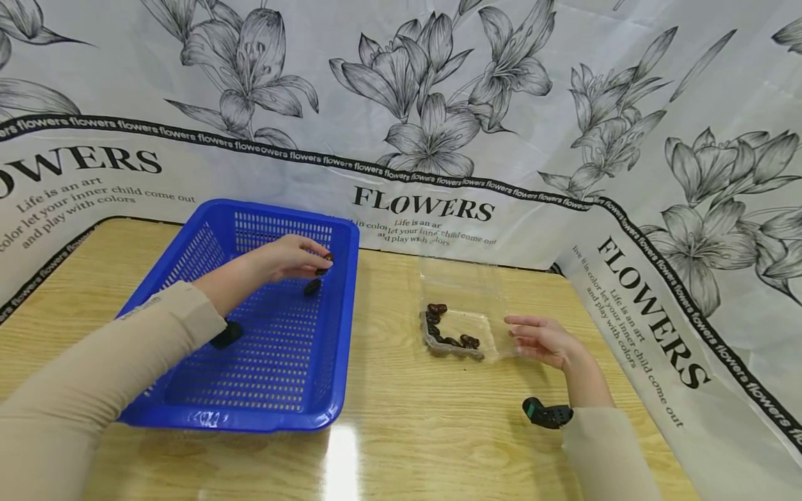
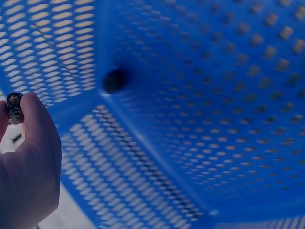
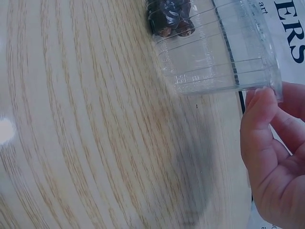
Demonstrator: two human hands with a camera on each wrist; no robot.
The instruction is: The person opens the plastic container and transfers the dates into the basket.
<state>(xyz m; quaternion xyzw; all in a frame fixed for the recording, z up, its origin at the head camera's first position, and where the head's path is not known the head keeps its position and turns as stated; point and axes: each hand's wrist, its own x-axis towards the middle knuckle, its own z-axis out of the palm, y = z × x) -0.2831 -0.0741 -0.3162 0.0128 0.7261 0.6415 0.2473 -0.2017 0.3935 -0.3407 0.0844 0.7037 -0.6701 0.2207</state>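
Observation:
My left hand is over the far right part of a blue plastic basket. Between its thumb and fingers it pinches dark brown dates; two ends show in the left wrist view. Another date lies in the basket's corner, just below that hand. To the right, a clear plastic box with its lid raised holds several dates along its left and front sides. My right hand pinches the box's edge between thumb and fingers.
A wood-grain table carries the basket and box. Behind and to the right rises a white sheet printed with flowers and lettering. A black wrist device is by the right wrist, another by the left.

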